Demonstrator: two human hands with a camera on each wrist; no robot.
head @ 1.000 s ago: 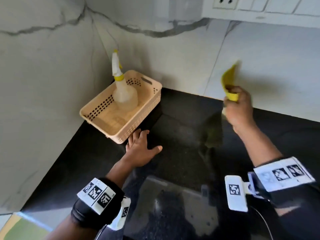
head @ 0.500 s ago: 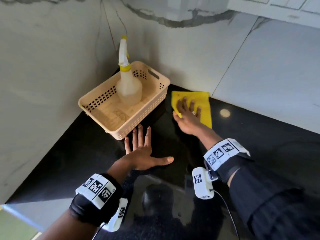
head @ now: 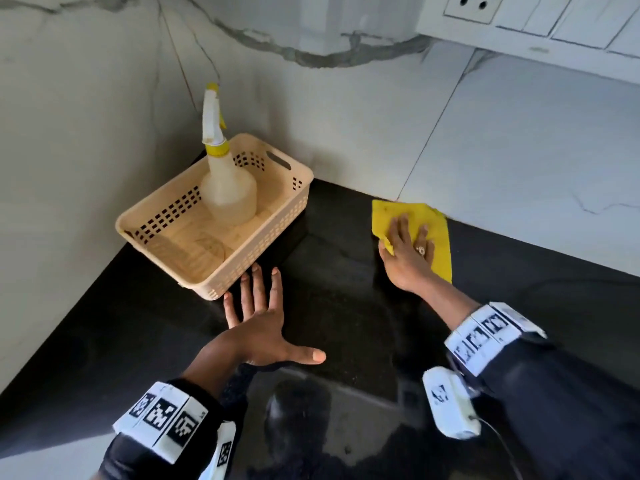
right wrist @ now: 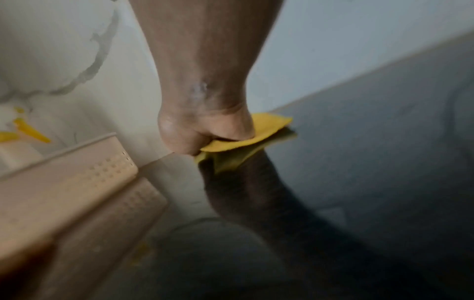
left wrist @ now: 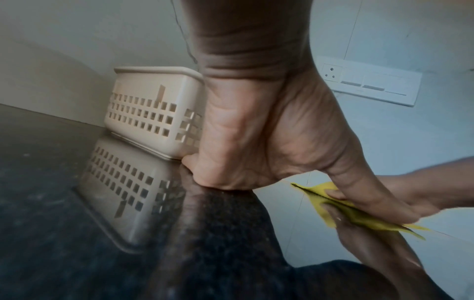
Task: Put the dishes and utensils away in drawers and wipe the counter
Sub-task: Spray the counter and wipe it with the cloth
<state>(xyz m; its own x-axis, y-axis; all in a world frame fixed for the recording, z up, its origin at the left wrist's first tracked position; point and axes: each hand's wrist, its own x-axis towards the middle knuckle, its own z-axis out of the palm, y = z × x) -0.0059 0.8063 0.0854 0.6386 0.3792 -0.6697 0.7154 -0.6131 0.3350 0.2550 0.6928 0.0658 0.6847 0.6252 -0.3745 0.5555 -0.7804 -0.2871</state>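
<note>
A yellow cloth [head: 386,214] lies flat on the black counter [head: 346,306] against the back wall. My right hand [head: 408,254] presses down on it with fingers spread and straight. The right wrist view shows the cloth [right wrist: 269,125] under the heel of that hand [right wrist: 205,125]. My left hand [head: 258,317] rests flat on the counter, fingers spread, with its fingertips at the front wall of the beige basket [head: 242,271]. From the left wrist, the left hand [left wrist: 256,142] stands beside the basket [left wrist: 143,105], with the cloth [left wrist: 315,190] to its right.
A spray bottle [head: 228,192] with a yellow collar stands inside the basket, which sits in the counter's left corner between two marble walls. A white socket and switch panel [head: 471,5] is on the back wall. The dark counter runs on to the right.
The right hand brought the cloth down from the air onto the counter beside the basket, then slid it right along the back wall. The left hand has stayed flat in place.
</note>
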